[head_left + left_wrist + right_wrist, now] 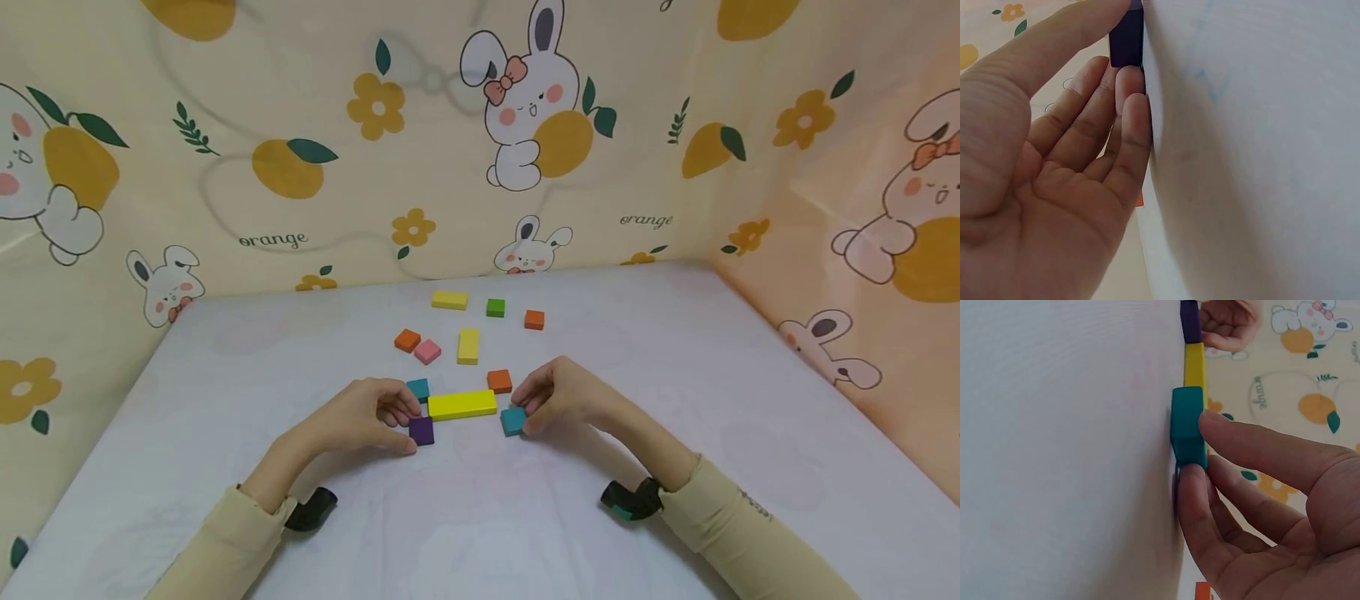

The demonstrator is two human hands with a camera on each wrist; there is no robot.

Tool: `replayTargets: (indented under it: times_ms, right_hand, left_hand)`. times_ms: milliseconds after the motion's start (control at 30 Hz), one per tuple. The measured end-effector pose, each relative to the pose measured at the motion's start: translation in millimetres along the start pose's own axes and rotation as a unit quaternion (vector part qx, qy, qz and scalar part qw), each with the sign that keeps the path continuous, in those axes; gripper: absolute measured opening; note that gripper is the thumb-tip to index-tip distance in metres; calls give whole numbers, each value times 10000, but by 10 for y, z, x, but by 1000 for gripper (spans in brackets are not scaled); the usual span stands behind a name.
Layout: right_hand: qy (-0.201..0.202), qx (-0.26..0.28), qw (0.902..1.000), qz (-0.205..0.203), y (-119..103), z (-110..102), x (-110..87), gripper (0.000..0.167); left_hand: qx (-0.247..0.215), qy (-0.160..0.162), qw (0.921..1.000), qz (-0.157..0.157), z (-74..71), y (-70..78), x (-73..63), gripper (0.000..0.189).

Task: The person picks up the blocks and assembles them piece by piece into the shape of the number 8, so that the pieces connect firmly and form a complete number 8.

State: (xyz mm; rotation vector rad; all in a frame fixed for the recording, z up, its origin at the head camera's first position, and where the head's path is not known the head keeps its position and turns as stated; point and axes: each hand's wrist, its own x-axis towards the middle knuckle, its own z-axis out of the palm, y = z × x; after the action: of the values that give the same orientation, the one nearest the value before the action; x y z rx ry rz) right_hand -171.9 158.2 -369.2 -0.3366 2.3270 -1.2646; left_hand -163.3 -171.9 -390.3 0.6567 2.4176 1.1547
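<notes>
My left hand [372, 419] holds a small purple block [422, 431] on the table, thumb at its near side and index finger behind. In the left wrist view, the purple block [1126, 39] shows at the top, with the other fingers loosely curled below. At the right, my right hand [567, 395] pinches a teal block [513, 421] between thumb and fingers; the right wrist view shows that teal block [1188, 426] close up. A long bright yellow block [462, 405] lies between and slightly behind the two held blocks. Another teal block [417, 390] sits just behind my left fingers.
An orange block [498, 381] lies behind the long yellow one. Farther back are a pale yellow block [468, 346], a pink block [427, 352], a green block [496, 307] and several others. Patterned cloth walls [435, 183] enclose the white table [480, 533].
</notes>
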Motion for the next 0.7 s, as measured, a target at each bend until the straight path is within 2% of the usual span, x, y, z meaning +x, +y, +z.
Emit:
replayTargets:
  times_ms: [500,700]
  right_hand:
    - [-59,-97,9998,-131,38,28,19,27]
    - [2,-137,9999,-29,40,44,26,26]
  left_hand:
    - [17,2,10000,-66,0,39,-11,40]
    - [38,1,10000,-62,5,45,-13,40]
